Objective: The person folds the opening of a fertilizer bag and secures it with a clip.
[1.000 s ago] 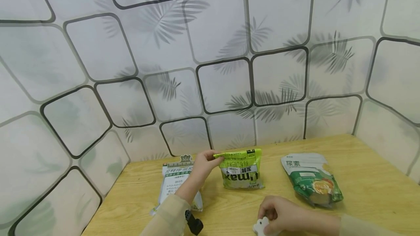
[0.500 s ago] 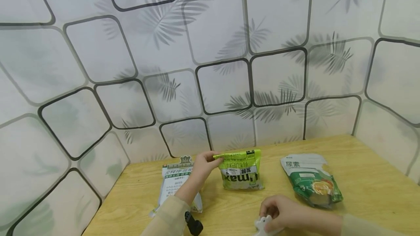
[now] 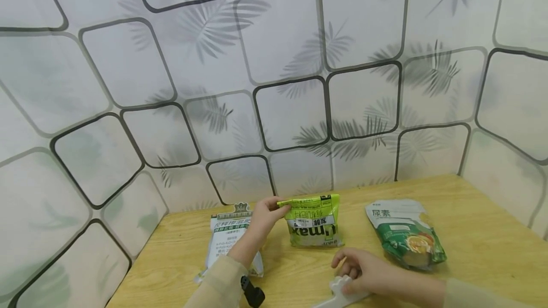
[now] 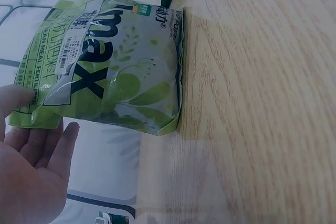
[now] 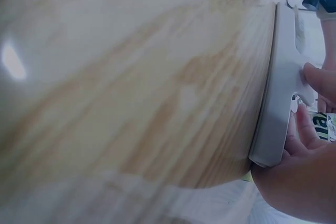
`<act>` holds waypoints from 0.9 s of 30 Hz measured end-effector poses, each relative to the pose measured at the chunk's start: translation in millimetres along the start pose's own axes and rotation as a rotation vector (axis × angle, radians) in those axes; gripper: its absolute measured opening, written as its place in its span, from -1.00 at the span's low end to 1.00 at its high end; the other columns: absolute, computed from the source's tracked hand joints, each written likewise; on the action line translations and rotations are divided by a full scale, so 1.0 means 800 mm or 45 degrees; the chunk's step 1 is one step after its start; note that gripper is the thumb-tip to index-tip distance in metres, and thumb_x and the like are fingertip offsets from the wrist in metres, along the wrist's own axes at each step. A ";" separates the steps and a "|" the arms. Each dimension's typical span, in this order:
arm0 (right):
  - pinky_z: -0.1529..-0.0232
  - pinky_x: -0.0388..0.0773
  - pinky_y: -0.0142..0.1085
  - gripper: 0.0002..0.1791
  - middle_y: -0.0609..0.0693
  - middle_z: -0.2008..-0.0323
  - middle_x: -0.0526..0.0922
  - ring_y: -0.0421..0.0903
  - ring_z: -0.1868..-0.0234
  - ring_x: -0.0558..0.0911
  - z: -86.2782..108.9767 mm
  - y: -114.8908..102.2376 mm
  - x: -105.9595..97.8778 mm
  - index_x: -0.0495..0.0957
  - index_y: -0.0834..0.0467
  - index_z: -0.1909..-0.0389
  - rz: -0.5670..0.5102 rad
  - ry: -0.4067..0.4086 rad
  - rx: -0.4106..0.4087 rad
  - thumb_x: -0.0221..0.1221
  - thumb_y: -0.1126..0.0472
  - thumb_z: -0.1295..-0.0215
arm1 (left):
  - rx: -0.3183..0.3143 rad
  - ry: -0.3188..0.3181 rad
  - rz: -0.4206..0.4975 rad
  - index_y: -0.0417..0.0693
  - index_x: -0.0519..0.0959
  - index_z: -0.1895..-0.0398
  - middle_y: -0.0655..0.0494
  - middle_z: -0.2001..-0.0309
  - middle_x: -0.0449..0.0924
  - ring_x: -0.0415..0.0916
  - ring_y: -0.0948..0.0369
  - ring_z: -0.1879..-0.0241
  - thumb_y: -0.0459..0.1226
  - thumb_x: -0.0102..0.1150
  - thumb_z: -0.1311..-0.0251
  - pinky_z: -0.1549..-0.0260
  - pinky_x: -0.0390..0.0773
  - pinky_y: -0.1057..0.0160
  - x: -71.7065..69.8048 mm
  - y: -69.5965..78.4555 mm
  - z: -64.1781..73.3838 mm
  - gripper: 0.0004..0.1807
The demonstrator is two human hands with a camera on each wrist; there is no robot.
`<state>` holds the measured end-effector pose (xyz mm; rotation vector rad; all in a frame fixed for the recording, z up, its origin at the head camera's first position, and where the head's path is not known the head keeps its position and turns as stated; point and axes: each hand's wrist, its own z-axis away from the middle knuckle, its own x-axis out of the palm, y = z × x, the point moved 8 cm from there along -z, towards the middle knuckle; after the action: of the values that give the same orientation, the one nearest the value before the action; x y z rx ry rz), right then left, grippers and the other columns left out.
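Note:
My left hand [image 3: 264, 215] pinches the upper left corner of a lime-green fertilizer bag [image 3: 314, 225]. The bag stands on the table with its printed front toward me. In the left wrist view, the thumb lies over the bag's [image 4: 115, 66] top edge and the other fingers are behind it. Low in the head view, my right hand [image 3: 372, 272] holds a white bag clip [image 3: 340, 293] with a scalloped tab. The right wrist view shows the clip's [image 5: 278, 87] long bar near the table surface, the thumb on its tab and fingers on the other side.
A white printed bag [image 3: 229, 241] lies on the wooden table [image 3: 475, 241] at the left, partly behind my left forearm. A green and white pouch [image 3: 406, 234] lies at the right. A patterned wall covering [image 3: 295, 113] rises behind the table.
The right hand has turned the clip, so more of its bar shows toward the lower left. Its index finger has lifted forward. The left hand and green bag have stayed almost still.

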<state>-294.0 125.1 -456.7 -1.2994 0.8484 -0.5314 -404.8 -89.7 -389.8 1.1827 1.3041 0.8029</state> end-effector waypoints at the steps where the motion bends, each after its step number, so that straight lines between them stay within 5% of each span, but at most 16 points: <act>1: 0.30 0.50 -0.48 -0.59 0.00 0.25 0.65 -0.18 0.29 0.54 0.000 0.001 -0.001 0.53 0.42 -0.09 0.004 0.008 0.021 0.36 0.48 -0.23 | -0.001 0.001 0.002 -0.25 0.73 -0.10 -0.15 -0.14 0.70 0.65 0.29 0.10 -0.29 0.31 -0.45 -0.21 0.69 -0.17 0.000 0.000 0.000 -0.72; 9: 0.31 0.54 -0.50 -0.76 -0.07 0.26 0.77 -0.28 0.32 0.59 -0.003 0.000 0.000 0.70 0.45 0.07 0.058 -0.034 0.035 0.38 0.40 -0.30 | 0.010 0.007 -0.001 -0.27 0.73 -0.11 -0.16 -0.12 0.71 0.67 0.28 0.09 -0.29 0.33 -0.44 -0.20 0.71 -0.14 -0.001 0.000 0.002 -0.71; 20: 0.33 0.52 -0.52 -0.70 -0.12 0.30 0.75 -0.30 0.34 0.59 -0.005 -0.010 -0.001 0.66 0.48 0.04 0.025 -0.093 0.004 0.40 0.36 -0.31 | 0.016 -0.001 0.012 -0.27 0.73 -0.10 -0.14 -0.09 0.72 0.65 0.31 0.12 -0.29 0.32 -0.45 -0.22 0.70 -0.14 -0.001 -0.004 0.001 -0.71; 27: 0.30 0.50 -0.47 -0.76 -0.05 0.26 0.73 -0.18 0.27 0.56 -0.005 -0.023 -0.021 0.72 0.34 0.08 0.169 0.019 0.069 0.44 0.39 -0.25 | 0.017 0.001 0.027 -0.27 0.73 -0.08 -0.07 -0.03 0.74 0.64 0.33 0.14 -0.29 0.33 -0.44 -0.21 0.70 -0.14 0.000 -0.003 -0.001 -0.73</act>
<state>-305.3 131.2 -435.0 -1.1822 0.9196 -0.4564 -405.8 -90.2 -391.6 1.2088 1.3015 0.8114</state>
